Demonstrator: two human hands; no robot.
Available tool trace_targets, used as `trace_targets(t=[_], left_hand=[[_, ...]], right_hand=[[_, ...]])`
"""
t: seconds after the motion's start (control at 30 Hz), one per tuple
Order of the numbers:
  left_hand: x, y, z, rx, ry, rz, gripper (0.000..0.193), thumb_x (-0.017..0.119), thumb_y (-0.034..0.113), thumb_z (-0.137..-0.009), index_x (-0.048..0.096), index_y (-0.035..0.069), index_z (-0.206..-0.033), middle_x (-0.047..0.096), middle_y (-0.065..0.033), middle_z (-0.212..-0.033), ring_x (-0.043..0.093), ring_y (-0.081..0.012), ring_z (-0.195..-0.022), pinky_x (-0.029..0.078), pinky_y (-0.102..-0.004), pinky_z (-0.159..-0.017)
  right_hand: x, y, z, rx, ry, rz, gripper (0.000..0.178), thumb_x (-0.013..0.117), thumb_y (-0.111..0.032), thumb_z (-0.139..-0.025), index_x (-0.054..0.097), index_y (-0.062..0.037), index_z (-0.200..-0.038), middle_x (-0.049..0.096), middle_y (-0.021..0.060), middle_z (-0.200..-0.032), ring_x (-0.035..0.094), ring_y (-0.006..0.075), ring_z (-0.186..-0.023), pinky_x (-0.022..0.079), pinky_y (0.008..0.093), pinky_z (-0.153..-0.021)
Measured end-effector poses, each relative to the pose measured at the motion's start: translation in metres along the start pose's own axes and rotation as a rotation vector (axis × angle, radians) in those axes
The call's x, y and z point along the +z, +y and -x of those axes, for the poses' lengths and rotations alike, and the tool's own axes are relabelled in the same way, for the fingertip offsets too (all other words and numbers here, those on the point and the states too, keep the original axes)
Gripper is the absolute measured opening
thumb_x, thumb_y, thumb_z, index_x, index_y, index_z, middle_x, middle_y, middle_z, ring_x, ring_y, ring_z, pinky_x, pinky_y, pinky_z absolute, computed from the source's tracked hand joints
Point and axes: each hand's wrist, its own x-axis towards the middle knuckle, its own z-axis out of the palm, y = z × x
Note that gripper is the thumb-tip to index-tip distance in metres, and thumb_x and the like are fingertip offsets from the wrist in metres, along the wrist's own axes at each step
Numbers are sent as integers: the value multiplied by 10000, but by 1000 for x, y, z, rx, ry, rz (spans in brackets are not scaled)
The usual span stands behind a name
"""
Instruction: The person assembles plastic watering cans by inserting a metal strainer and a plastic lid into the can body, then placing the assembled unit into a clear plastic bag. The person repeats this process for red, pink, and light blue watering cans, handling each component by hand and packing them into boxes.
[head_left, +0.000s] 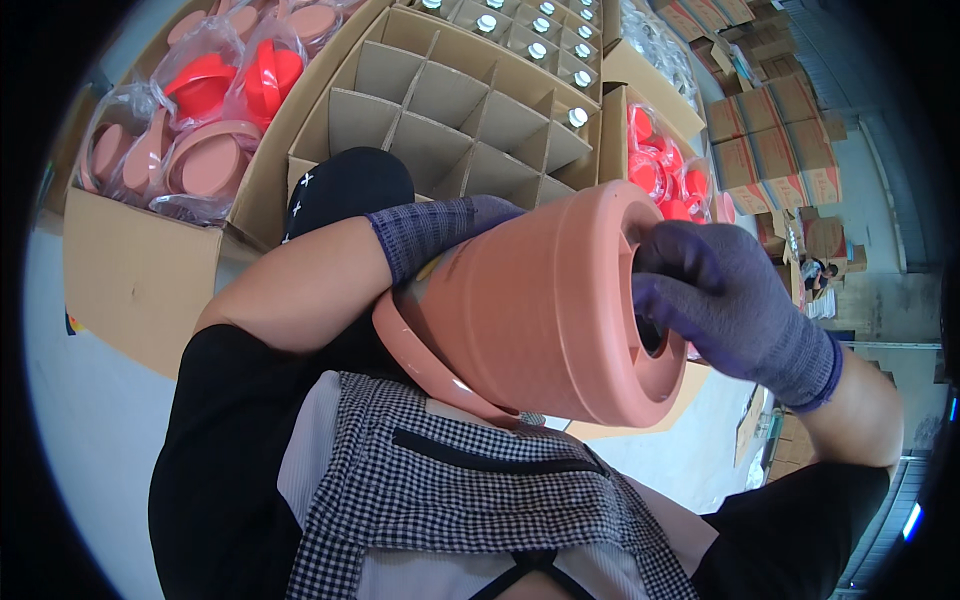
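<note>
Head view is showing a salmon-pink plastic pot (540, 310) being held up close to the person's chest, tipped on its side so the base is pointing right and the wider rim is pressing down toward the checkered apron (450, 500). Right hand (725, 305), in a purple knit glove, is gripping the base end, with the fingers (665, 275) curling into the recess in the bottom of the pot, so it's clamped on it pretty firmly. Left hand (455, 230), same kind of glove, is wrapping over the far top side of the pot; most of its fingers are hiding behind the pot, so I can't tell how tight they're curling, but the hand is lying right against it. Behind the pot, a big cardboard box with dividers (450, 120) is sitting open, and the far cells are holding bottles with silver caps (540, 40). Off to the far left, another cardboard box (130, 270) is holding bagged pink and red lids (200, 110). Just right of the divider box, more bagged red lids (665, 165) are sitting in a carton. Far right, stacked brown cartons (790, 140) are lining up along the floor.
</note>
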Motion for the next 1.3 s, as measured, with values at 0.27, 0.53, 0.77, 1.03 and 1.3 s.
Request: trace_targets(t=[0.27,0.53,0.77,1.03,1.3], left_hand=[[3,2,-11,-10,-47,-7,284,623,211,-981,681,67,-1219,693,-193,-1215,675,-275,-1107,532,-408,-965],[13,-8,-17,-59,-72,14,268,628,197,-975,687,70,-1203,699,-195,-1197,678,-274,-1096,532,-408,-960],[4,-25,-22,-60,-46,52,254,631,185,-970,693,72,-1189,704,-196,-1183,681,-272,-1087,532,-409,-956],[-69,-57,42,360,723,287,331,710,273,-917,697,73,-1181,706,-197,-1054,692,-301,-1003,536,-412,-913],[-404,-281,232,-629,1495,-450,587,730,436,-835,677,90,-1306,666,-230,-1302,631,-412,-1204,515,-456,-1024]], right_hand=[[-15,25,12,-1179,190,1069,335,699,-78,-785,712,-35,-1117,718,104,-1030,677,223,-779,575,361,-739],[-39,8,-39,-1632,10,1357,297,684,-260,-891,717,-56,-1104,698,82,-989,646,185,-707,526,328,-648],[-11,3,-29,-815,57,707,250,731,-236,-800,680,-68,-978,654,118,-885,640,342,-750,479,468,-647],[-1,13,-45,-412,201,266,403,728,-397,-855,653,-27,-998,611,158,-842,597,371,-759,480,451,-688],[-4,43,-54,-261,163,125,464,665,-366,-936,649,-17,-1241,643,207,-1296,600,403,-1194,432,469,-1062]])
